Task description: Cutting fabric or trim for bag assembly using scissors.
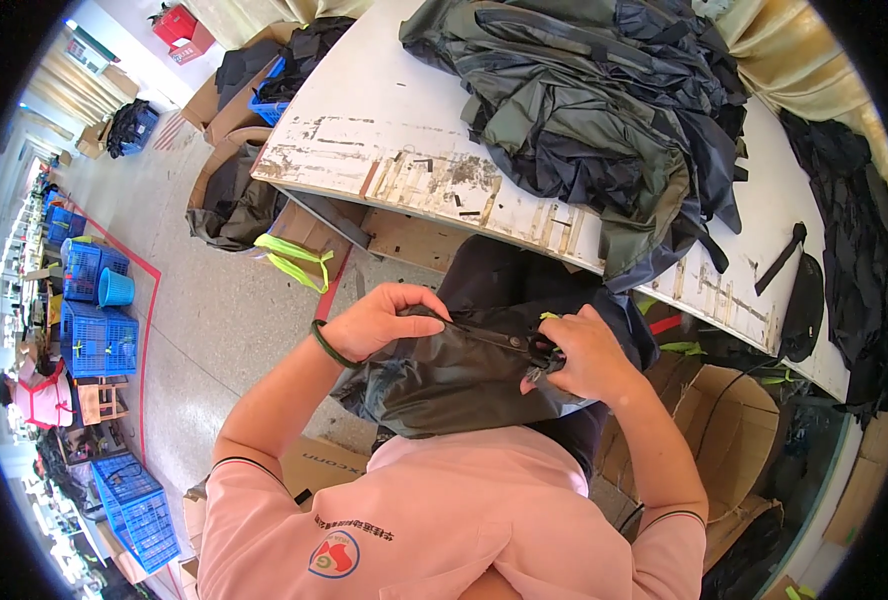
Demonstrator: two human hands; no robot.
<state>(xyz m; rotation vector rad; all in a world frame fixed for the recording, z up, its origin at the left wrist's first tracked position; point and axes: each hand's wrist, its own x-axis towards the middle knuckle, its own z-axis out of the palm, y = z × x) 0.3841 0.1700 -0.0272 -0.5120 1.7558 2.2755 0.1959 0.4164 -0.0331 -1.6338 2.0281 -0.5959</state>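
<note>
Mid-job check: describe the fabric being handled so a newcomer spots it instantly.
Find the scuffed white table. Below its near edge in the view, just above the pink shirt, lies the dark olive fabric piece. Unlike the fabric heap on the table, it has the left hand and right hand on it.

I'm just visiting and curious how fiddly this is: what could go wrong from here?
The cloth lies bunched below the left grip, so a fold might get caught. The right grip holds a small dark item too unclear to name; if sharp, it might nick the cloth. The pile hangs over the edge of the table, so it could slide if tugged.
</note>
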